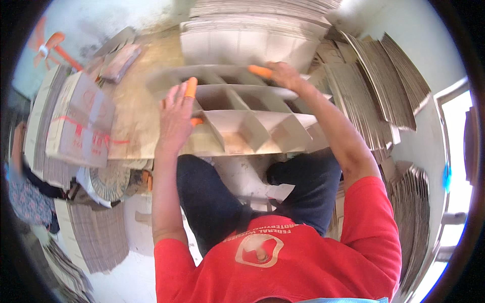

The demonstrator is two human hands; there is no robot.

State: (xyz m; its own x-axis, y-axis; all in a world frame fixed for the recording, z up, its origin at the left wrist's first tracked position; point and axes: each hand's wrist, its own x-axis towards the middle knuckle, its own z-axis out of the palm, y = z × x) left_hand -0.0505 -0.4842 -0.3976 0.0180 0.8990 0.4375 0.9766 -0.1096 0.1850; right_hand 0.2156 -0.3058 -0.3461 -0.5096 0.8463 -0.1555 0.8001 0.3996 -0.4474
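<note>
A grey-brown cardboard divider (pixel 237 96), made of crossed strips forming several cells, stands upright on the wooden table in front of me. At its left end is my left hand (pixel 174 113), back upward, fingers stretched forward and thumb apart against the strips. Orange finger covers sit on its forefinger and thumb. Reaching to the far right side of the divider, my right hand (pixel 285 76) closes at the top edge of the back strip. One orange-covered digit points left along it. Slight blur hides part of the right fingertips.
Behind the divider rises a tall stack of cardboard sheets (pixel 252 43). More cardboard stacks (pixel 374 76) lean at the right. A taped carton (pixel 81 121) stands on the table's left side, near an orange fan (pixel 48 45). Another person (pixel 33 187) is at the far left.
</note>
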